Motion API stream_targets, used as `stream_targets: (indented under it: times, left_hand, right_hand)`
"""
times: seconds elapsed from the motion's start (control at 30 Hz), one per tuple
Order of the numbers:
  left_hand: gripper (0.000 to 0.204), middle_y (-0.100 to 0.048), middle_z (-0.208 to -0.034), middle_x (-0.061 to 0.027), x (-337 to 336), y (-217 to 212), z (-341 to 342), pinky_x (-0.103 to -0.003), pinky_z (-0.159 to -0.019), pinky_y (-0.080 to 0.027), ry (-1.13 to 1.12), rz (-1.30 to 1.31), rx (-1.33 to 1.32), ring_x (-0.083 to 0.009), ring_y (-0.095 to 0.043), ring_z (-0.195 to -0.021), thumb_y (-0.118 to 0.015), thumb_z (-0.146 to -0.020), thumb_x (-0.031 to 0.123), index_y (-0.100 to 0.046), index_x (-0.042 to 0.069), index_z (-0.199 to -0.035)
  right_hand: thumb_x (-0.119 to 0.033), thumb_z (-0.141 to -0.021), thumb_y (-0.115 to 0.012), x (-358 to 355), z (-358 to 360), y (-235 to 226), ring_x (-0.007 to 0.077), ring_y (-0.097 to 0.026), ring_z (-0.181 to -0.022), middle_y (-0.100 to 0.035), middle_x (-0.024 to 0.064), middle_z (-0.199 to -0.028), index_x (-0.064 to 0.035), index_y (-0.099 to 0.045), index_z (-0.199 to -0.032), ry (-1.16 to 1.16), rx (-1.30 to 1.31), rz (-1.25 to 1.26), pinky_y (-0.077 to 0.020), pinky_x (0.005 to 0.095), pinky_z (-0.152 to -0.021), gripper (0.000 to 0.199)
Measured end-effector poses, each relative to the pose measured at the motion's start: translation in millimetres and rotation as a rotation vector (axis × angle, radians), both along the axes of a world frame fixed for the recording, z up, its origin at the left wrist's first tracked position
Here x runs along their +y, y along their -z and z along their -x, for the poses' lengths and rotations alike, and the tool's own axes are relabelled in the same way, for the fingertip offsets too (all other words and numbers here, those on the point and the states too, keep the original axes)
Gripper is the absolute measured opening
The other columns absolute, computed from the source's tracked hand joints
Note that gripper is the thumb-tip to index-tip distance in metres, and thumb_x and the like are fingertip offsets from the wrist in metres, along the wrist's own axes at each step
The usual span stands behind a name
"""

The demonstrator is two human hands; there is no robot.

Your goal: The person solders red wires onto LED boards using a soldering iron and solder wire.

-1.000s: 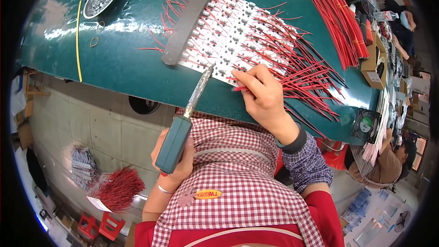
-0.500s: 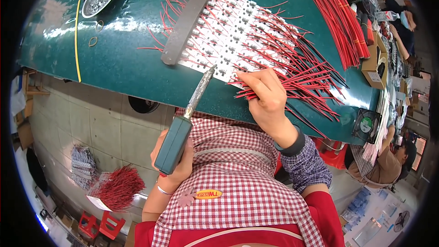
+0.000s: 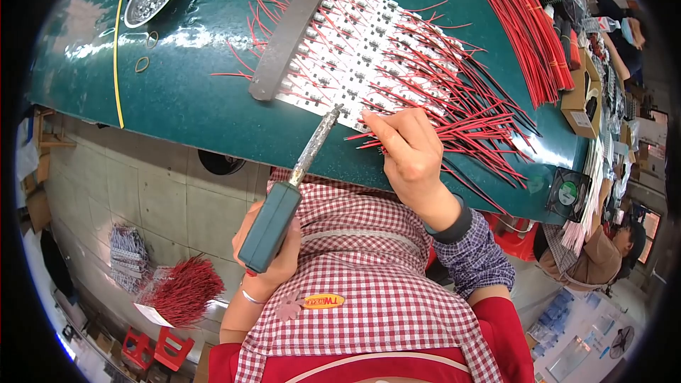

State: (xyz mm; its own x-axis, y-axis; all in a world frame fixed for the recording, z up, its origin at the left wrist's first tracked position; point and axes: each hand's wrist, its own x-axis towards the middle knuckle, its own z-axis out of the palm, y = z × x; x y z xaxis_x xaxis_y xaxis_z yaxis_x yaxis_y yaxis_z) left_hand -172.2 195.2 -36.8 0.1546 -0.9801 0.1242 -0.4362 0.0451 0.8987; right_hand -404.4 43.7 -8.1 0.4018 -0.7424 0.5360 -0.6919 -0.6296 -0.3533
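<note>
the board lies just beyond our hands, the tip of the iron at its near edge; whether they touch, we cannot tell. our left hand is wrapped around the iron, our right hand closed on red wires. beyond the left a dark bar lies on the board; farther past the right lies a wire bundle.
</note>
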Motion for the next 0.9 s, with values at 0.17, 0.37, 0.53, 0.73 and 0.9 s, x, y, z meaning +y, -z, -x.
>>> stream_targets:
  times: [0.17,0.37,0.53,0.73,0.9]
  left_hand:
    - [0.026,-0.07,-0.097,-0.0186,2.4,1.4,-5.6,-0.034,-0.067,-0.056,0.033,-0.036,0.004,-0.0302,-0.071,-0.08,-0.073,-0.075,-0.005,-0.07,-0.006,-0.101]
    - [0.026,-0.07,-0.096,-0.018,-0.3,-4.5,-4.8,-0.034,-0.068,-0.056,0.044,-0.066,0.028,-0.0301,-0.071,-0.079,-0.073,-0.074,-0.007,-0.07,-0.006,-0.1]
    - [0.026,-0.069,-0.097,-0.0178,-16.2,-22.0,-0.2,-0.033,-0.069,-0.057,0.064,-0.018,0.039,-0.03,-0.071,-0.08,-0.071,-0.072,-0.009,-0.07,-0.007,-0.098]
    - [0.023,-0.068,-0.093,-0.0163,-34.8,-40.8,3.2,-0.033,-0.067,-0.056,0.077,0.069,-0.069,-0.0295,-0.07,-0.077,-0.069,-0.07,-0.009,-0.069,-0.006,-0.093]
    - [0.022,-0.066,-0.089,-0.0151,-38.4,-41.6,1.8,-0.033,-0.066,-0.055,0.095,0.029,-0.045,-0.0292,-0.069,-0.075,-0.068,-0.068,-0.008,-0.068,-0.006,-0.09]
  right_hand:
    - [0.002,-0.071,-0.067,1.0,-2.0,0.4,0.022,-0.057,-0.075,-0.058,0.005,-0.079,-0.0038,-0.073,-0.107,0.004,0.029,-0.018,-0.0454,0.0349,-0.061,0.037]
    - [0.003,-0.07,-0.067,2.5,-5.8,-1.5,0.0217,-0.058,-0.075,-0.058,0.0043,-0.079,-0.0037,-0.073,-0.104,0.017,0.034,-0.019,-0.046,0.0346,-0.061,0.035]
    - [0.013,-0.057,-0.065,1.9,-6.9,-4.0,0.0242,-0.056,-0.071,-0.059,0.0062,-0.079,-0.0021,-0.072,-0.103,-0.007,0.049,-0.04,-0.045,0.036,-0.058,0.049]
    - [0.01,-0.057,-0.064,1.1,-8.7,-4.8,0.0234,-0.056,-0.071,-0.058,0.0049,-0.078,-0.0016,-0.073,-0.1,0.002,0.097,-0.024,-0.0449,0.0356,-0.057,0.045]
    - [0.009,-0.058,-0.064,0.6,-8.8,-4.5,0.0233,-0.056,-0.072,-0.058,0.005,-0.077,-0.0015,-0.073,-0.1,0.001,0.105,-0.024,-0.0446,0.0352,-0.056,0.045]
